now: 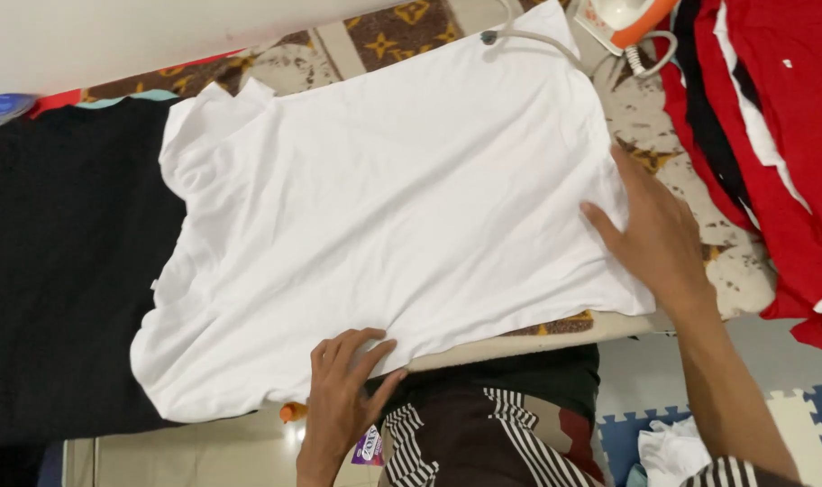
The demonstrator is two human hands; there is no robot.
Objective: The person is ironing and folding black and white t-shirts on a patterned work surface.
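A white t-shirt [384, 207] lies spread flat over a patterned ironing surface [402, 27]. My left hand [343, 388] rests flat on the shirt's near edge, fingers spread. My right hand [654, 234] presses flat on the shirt's right side, near its hem, with fingers apart. Neither hand holds anything.
A black cloth [59, 271] lies under the shirt's left part. An iron [623, 18] with an orange body stands at the back right, its cord [537, 38] crossing the shirt's top edge. Red garments [771, 135] are piled at right. Foam floor tiles [790, 415] show below.
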